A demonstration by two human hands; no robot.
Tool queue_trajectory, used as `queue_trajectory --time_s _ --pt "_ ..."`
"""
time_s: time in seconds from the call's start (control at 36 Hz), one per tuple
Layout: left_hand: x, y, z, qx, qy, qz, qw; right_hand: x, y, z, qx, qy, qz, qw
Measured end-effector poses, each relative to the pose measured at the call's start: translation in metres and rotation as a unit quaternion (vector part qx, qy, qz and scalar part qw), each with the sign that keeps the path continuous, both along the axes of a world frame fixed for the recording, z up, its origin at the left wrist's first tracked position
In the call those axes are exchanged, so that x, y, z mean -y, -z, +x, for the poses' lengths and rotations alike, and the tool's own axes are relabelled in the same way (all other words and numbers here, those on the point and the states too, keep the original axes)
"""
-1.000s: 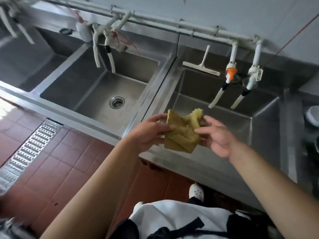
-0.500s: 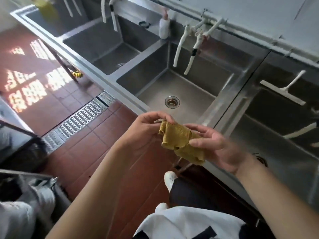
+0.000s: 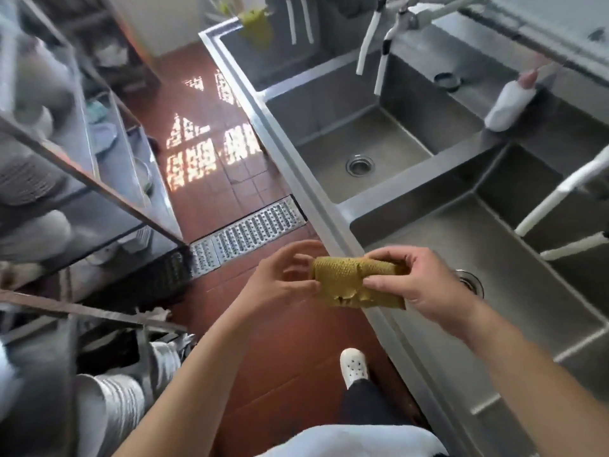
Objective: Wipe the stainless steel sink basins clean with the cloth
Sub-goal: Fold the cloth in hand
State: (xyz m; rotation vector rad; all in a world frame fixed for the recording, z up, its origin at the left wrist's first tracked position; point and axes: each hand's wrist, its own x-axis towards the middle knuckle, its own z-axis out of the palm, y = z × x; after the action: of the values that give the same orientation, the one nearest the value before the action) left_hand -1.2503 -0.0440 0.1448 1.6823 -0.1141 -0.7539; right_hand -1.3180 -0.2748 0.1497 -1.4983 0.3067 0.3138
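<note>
Left hand and right hand pinching opposite ends of folded cloth, above front rim of sink basin

A commercial kitchen's wash-up area: row of stainless steel sink basins, floor drain grate, stacked plates

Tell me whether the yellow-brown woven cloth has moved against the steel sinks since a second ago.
Yes: the yellow-brown woven cloth moved left, from the squeegee basin to the next basin's front rim.
</note>
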Motion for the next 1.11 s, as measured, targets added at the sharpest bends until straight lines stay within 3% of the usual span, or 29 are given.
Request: queue_trajectory --time_s 0.17,0.28,0.47,0.64,0.89,1.11 --pt "-0.032 -0.007 0.077 0.001 -0.093 -0.025 0.995 -0.018 -0.009 0.124 0.029 -0.122 -0.018 0.992" --pt "-0.053 0.000 0.131 -0.022 -0.162 -0.082 0.983 -0.043 -0.006 0.204 0.050 -0.148 -0.033 0.987" --pt "-0.101 0.011 0.268 0.038 -0.219 -0.113 0.968 -0.087 -0.004 0.354 0.063 -0.183 -0.069 0.979" --pt "-0.144 0.005 0.397 0.071 -0.167 -0.109 0.977 -0.126 -0.026 0.463 0.072 -0.149 -0.091 0.982" --pt "-0.168 -0.018 0.589 0.071 -0.084 -0.112 0.987 -0.169 -0.040 0.605 0.120 0.048 -0.123 0.984" --pt "-0.171 -0.012 0.758 0.126 -0.079 -0.074 0.986 -0.169 -0.022 0.767 0.108 0.035 -0.122 0.986"
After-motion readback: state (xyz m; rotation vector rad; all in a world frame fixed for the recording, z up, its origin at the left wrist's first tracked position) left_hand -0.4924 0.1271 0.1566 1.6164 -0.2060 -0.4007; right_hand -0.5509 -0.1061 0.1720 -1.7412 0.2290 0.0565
